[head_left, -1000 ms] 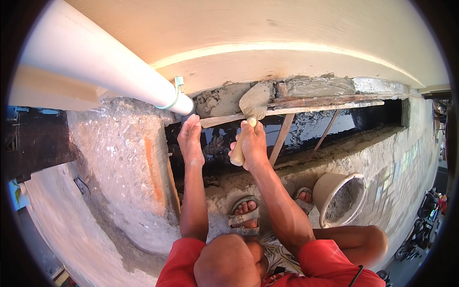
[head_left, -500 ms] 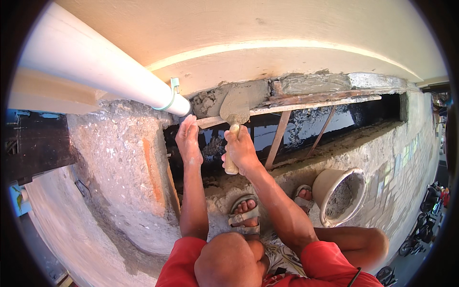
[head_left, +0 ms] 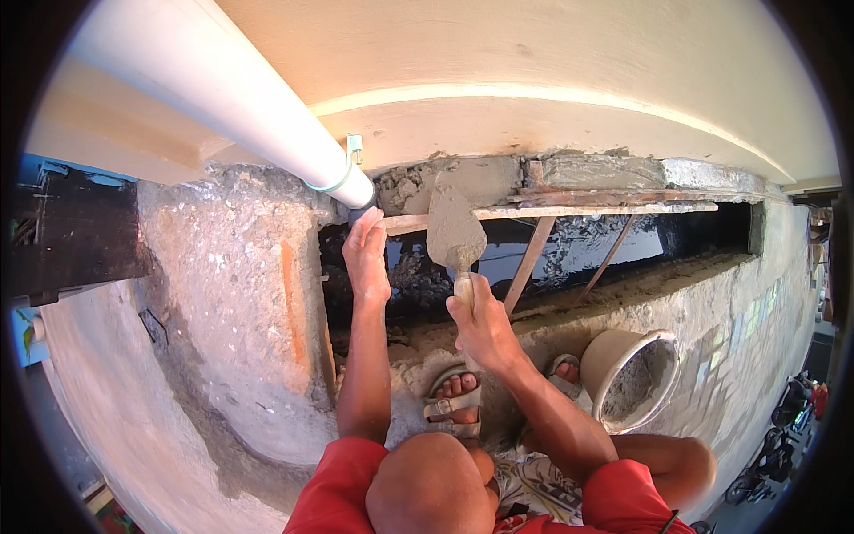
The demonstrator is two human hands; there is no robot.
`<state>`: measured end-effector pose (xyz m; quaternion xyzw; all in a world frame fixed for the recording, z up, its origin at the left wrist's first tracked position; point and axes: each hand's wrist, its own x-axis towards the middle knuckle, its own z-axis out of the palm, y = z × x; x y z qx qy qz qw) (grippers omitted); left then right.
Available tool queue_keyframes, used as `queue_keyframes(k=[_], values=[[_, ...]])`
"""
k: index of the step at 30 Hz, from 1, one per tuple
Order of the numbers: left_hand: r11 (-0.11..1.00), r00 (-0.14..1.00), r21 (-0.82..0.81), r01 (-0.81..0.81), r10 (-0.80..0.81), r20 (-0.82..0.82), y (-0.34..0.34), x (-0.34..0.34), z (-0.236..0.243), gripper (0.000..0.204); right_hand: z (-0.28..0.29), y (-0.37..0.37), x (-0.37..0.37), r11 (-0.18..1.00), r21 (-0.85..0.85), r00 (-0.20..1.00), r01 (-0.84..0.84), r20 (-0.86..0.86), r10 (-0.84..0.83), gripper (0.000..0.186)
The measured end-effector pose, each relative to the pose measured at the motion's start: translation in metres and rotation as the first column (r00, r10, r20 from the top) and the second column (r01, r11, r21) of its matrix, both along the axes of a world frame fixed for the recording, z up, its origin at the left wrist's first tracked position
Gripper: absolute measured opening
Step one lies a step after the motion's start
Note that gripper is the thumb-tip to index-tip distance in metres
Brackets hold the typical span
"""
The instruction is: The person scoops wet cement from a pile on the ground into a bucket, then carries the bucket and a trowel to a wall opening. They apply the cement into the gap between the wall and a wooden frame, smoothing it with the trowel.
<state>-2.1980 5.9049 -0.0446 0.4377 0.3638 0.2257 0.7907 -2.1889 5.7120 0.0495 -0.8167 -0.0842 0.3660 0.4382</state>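
My right hand (head_left: pixel 485 325) is closed round the wooden handle of a pointed trowel (head_left: pixel 455 233). Its blade is coated with wet grey mortar and points away from me, over the near edge of a long wooden strip (head_left: pixel 569 212). Beyond the strip, fresh mortar (head_left: pixel 489 178) lies along the foot of the wall. My left hand (head_left: pixel 366 262) reaches up with its fingers stretched out, the fingertips at the strip's left end, just below a white pipe (head_left: pixel 294 125). Whether they press on the strip, I cannot tell.
Below the strip runs an open drain channel (head_left: pixel 685 236) with dark water, crossed by two thin wooden props (head_left: pixel 531 265). A bucket (head_left: pixel 633 378) of mortar stands to my right. Rough concrete (head_left: pixel 240 294) lies left. My sandalled feet are at the channel's near edge.
The trowel has drawn back toward me and slightly right, its blade coming off the mortar at the wall. My left hand stays by the strip's end. The whole view has shifted a little.
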Motion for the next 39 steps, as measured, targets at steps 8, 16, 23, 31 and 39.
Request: queue_keyframes(k=[8,16,23,31,39], values=[[1.000,0.999,0.024,0.019,-0.018,-0.027,-0.002,0.003,0.000,0.041,-0.015,0.034,0.060,0.981,-0.098,0.982,-0.170,0.072,0.177,0.038],[0.999,0.999,0.028,0.034,-0.033,-0.033,-0.003,0.002,0.002,0.042,0.004,0.007,0.072,0.997,-0.071,0.995,-0.008,-0.095,0.001,0.039],[0.997,0.998,0.064,0.046,-0.042,-0.049,-0.004,0.003,0.002,0.043,-0.015,-0.017,0.067,0.980,-0.019,0.961,0.197,-0.193,-0.197,0.039],[0.997,0.998,0.053,0.049,-0.047,-0.040,-0.002,0.003,0.002,0.042,-0.007,-0.034,0.022,0.936,0.031,0.896,0.352,-0.301,-0.327,0.036],[0.997,0.998,0.065,0.052,-0.049,-0.049,-0.002,0.002,0.005,0.043,-0.029,-0.009,0.011,0.972,0.074,0.974,0.223,0.030,-0.226,0.049]])
